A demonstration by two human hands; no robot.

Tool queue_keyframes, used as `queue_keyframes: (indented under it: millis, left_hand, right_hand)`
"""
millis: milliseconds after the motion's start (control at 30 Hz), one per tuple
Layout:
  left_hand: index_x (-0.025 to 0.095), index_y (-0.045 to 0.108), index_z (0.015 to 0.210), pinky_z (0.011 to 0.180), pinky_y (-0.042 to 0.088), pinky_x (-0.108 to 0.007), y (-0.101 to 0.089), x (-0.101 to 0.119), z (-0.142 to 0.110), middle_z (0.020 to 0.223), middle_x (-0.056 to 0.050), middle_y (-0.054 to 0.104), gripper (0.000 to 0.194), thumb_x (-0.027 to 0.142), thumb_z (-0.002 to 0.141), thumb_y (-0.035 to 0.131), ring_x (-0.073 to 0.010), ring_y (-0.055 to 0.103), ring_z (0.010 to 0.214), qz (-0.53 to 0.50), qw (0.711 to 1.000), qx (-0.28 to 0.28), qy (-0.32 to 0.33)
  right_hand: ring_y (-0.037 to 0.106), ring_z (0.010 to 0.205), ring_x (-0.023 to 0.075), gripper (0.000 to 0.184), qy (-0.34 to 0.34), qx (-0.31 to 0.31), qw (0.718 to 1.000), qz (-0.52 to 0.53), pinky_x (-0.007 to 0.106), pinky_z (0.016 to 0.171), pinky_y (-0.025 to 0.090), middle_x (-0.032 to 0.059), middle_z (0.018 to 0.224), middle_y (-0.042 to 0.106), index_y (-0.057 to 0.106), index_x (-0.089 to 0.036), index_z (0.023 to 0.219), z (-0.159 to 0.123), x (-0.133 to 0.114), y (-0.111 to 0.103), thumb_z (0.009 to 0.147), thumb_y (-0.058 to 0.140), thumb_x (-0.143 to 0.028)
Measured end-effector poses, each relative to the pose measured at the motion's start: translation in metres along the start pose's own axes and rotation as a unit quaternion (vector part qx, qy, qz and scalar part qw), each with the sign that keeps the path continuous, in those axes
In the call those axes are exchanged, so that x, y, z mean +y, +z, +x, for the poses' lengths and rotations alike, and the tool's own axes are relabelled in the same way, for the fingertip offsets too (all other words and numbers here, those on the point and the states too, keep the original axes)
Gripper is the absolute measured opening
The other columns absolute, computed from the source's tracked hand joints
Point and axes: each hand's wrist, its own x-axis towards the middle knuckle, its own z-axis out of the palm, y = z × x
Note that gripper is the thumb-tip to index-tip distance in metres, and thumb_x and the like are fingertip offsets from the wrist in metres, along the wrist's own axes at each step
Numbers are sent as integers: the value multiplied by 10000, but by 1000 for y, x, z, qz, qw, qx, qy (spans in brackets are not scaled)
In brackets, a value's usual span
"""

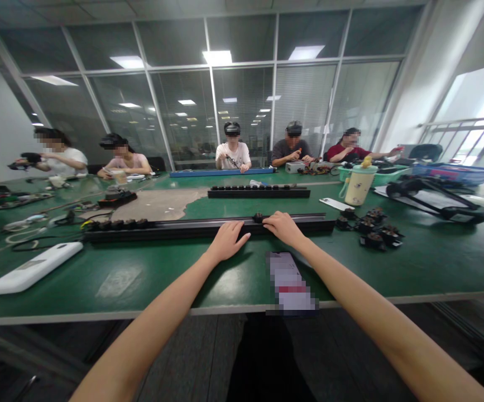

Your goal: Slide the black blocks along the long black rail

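A long black rail (195, 228) lies across the green table in front of me. My left hand (227, 241) rests on its near side, fingers flat along the top and thumb apart. Farther right, my right hand (282, 228) bends over the rail, its fingertips closed at a small black block (258, 218) that sits on top. The fingers partly hide where they meet it. Several similar black blocks (118, 224) stand in a row at the rail's left end. More loose black blocks (373, 228) are piled on the table to the right.
A phone (292, 282) lies near the table edge between my arms. At left is a white elongated device (36, 268). A second black rail (258, 193) with blocks lies beyond mine. A cup (359, 185) and baskets (455, 174) stand right. Several people sit opposite.
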Motion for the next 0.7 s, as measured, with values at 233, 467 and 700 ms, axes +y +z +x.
queue_keyframes:
  millis: [233, 467, 700]
  left_hand:
    - [130, 570, 1405, 1156, 399, -482, -3, 2, 0, 1403, -188, 633, 559, 521, 1051, 384, -304, 570, 1324, -3, 1000, -8, -4]
    - [148, 576, 1401, 1155, 399, -480, -3, 1, 0, 1396, -173, 640, 541, 518, 1049, 395, -297, 574, 1318, -5, 1000, -4, -4]
    - [143, 573, 1405, 1156, 401, -471, -2, 1, 0, 1403, -178, 632, 554, 525, 1051, 383, -296, 565, 1330, -7, 1000, -6, -4]
  right_hand:
    - [618, 1068, 240, 269, 3, 2, 1000, 26, 342, 863, 385, 79, 1166, 766, 731, -248, 1222, -1, 10, 3, 1055, 524, -287]
    - [612, 1031, 221, 229, -19, 4, 1000, -4, 339, 894, 328, 90, 1091, 768, 733, -213, 1135, 1, 5, 0, 1049, 524, -254]
    - [607, 1053, 232, 210, -13, 14, 999, -29, 371, 949, 283, 96, 1054, 768, 742, -212, 1072, 2, 7, 4, 1045, 542, -268]
